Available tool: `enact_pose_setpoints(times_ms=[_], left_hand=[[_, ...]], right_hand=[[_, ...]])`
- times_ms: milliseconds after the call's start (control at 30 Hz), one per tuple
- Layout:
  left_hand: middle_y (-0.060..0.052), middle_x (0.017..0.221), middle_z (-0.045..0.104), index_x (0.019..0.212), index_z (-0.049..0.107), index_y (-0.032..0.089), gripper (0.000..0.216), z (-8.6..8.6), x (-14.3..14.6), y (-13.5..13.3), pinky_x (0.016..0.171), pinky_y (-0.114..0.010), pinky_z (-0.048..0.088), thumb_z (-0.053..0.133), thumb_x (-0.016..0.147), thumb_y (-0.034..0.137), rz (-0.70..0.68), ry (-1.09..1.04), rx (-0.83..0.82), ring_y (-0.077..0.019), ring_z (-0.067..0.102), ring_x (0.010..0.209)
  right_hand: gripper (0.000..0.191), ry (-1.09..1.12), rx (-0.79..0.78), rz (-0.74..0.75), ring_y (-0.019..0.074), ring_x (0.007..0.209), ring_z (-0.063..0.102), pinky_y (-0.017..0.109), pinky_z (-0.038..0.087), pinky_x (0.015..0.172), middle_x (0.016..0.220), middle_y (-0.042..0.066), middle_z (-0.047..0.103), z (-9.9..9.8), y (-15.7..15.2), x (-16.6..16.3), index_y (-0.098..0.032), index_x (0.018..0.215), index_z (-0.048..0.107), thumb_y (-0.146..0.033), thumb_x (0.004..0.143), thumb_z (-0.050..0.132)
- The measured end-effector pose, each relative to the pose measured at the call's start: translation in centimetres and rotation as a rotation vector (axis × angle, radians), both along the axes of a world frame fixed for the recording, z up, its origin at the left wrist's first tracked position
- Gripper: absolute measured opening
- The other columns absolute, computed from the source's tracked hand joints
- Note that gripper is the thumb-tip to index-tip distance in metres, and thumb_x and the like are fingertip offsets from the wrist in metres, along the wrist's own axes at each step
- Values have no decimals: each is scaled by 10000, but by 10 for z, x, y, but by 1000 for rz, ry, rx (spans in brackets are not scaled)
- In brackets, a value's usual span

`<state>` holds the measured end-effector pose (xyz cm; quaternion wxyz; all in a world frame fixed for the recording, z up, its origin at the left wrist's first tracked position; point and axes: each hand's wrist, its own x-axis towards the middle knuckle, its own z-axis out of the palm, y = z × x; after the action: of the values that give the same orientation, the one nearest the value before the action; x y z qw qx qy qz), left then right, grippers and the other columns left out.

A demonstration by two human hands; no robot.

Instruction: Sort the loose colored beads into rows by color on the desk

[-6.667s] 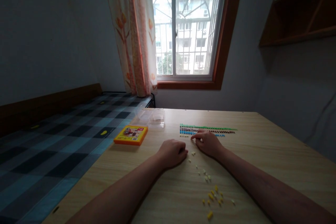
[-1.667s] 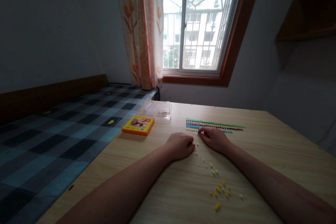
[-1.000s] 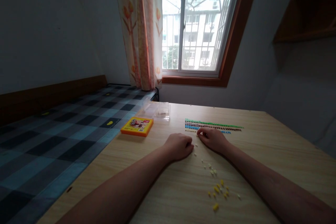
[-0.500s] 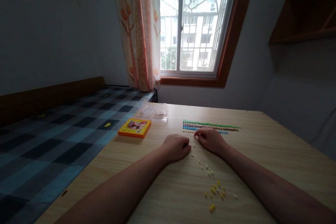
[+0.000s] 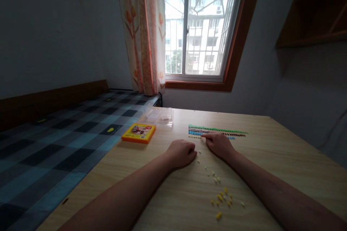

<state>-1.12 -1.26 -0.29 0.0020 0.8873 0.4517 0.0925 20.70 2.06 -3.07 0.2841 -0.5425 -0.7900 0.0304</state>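
Rows of tiny bricks run across the table: a green row (image 5: 217, 129), a dark brown row (image 5: 196, 130), a blue row (image 5: 194, 133) and a short pale row (image 5: 193, 137). My right hand (image 5: 218, 143) reaches over them, index finger stretched to the right end of the pale row; its other fingers are curled and partly hidden. My left hand (image 5: 183, 152) rests on the table with its fingers curled in, and what they hold, if anything, is hidden. Loose cream pieces (image 5: 216, 179) and yellow pieces (image 5: 219, 198) lie scattered between my forearms.
An orange-yellow box (image 5: 138, 133) with a printed lid lies left of my left hand. Behind it stands a clear plastic case (image 5: 166, 115). A checked bed (image 5: 81, 130) borders the wooden table (image 5: 271, 166) on the left.
My right index finger has straightened and shifted slightly at the end of the pale row. My left hand has stayed in place.
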Motion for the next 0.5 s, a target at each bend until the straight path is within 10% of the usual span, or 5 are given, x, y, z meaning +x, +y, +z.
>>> enact_pose_setpoints(times_ms=[500], left_hand=[[-44, 789, 703, 758, 666, 212, 275, 3, -1, -1, 615, -270, 375, 508, 863, 411, -6, -4, -7, -186, 625, 736]], right_hand=[[194, 167, -127, 383, 119, 606, 513, 230, 380, 574, 669, -4, 601, 7, -3, 6, -205, 860, 760, -344, 808, 635]])
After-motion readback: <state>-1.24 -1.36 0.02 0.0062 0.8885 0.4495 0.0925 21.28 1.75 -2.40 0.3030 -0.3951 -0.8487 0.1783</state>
